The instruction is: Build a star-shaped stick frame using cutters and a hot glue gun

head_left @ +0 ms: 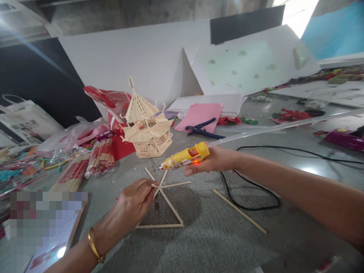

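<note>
Our left hand pinches the stick frame near its hub, where the spokes meet on the desk; our right hand grips a yellow glue gun, its nozzle apart from the hub. We judge the step to be gluing joints: one outer stick shows on the frame's near side, and the next move seems to call for a steady pinch and a small dab. Beyond the frame stands a stick pagoda; right of the frame lies a loose stick. Far left of the frame, a bag bears printed letters we cannot read surely.
</note>
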A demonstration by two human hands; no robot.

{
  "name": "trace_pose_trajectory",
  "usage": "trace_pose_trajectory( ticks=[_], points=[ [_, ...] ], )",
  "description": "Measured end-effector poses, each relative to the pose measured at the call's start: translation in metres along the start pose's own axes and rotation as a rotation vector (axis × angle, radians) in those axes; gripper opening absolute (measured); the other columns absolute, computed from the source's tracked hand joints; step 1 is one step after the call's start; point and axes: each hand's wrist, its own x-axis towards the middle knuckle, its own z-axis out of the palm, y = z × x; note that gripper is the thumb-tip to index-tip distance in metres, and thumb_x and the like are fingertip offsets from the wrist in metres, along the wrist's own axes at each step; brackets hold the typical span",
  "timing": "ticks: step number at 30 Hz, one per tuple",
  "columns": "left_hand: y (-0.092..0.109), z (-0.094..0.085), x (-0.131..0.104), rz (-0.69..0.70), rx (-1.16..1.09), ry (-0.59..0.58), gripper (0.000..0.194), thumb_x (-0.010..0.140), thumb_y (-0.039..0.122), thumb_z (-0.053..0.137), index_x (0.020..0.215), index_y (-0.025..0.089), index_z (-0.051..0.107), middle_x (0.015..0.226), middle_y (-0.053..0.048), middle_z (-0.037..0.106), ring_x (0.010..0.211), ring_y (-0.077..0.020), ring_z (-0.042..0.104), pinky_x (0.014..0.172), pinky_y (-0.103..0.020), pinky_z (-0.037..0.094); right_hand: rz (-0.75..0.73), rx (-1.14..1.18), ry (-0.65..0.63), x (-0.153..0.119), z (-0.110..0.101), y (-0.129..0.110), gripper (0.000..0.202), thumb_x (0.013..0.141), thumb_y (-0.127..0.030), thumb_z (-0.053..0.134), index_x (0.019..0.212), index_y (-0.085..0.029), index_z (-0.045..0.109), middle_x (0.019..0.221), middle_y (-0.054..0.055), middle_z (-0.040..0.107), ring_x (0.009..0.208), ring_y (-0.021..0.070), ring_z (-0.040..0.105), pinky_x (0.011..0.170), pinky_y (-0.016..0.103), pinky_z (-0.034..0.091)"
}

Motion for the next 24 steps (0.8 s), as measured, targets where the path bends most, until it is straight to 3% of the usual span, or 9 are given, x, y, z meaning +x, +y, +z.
trace_pose_trajectory(
  ticks=[10, 19, 24],
  points=[
    [-0.001, 0.002, 0.004, 0.230, 0.181, -0.003, 0.024, 0.091, 0.012, 0.035, 0.103, 0.015, 0.056, 0.092, -0.007, 0.065, 0.083, -0.0153, 0.063, 0.072, -0.027, 0.055, -0.036, 0.054, 0.034, -0.001, 0.001, -0.008, 0.033, 0.077, -0.037, 0.062, 0.101, -0.014, 0.063, 0.071, -0.003, 0.058, 0.064, 0.0077, 0.049, 0.055, 0.017, 0.039],
    [-0.005, 0.006, 0.004, 0.308, 0.247, -0.053, 0.028, 0.088, 0.004, 0.035, 0.110, 0.012, 0.050, 0.094, -0.008, 0.063, 0.084, -0.0170, 0.059, 0.074, -0.031, 0.054, -0.081, 0.044, 0.026, -0.001, 0.001, -0.011, 0.031, 0.077, -0.036, 0.062, 0.098, -0.012, 0.062, 0.075, -0.001, 0.060, 0.064, 0.0075, 0.049, 0.055, 0.017, 0.040],
    [0.000, 0.005, 0.004, 0.304, 0.304, -0.160, 0.022, 0.090, 0.010, 0.037, 0.105, 0.013, 0.053, 0.092, -0.008, 0.061, 0.083, -0.0184, 0.058, 0.072, -0.033, 0.053, -0.080, -0.079, 0.023, -0.002, 0.000, -0.010, 0.037, 0.078, -0.041, 0.061, 0.101, -0.013, 0.064, 0.082, 0.001, 0.063, 0.069, 0.0098, 0.051, 0.060, 0.019, 0.041]
  ],
)
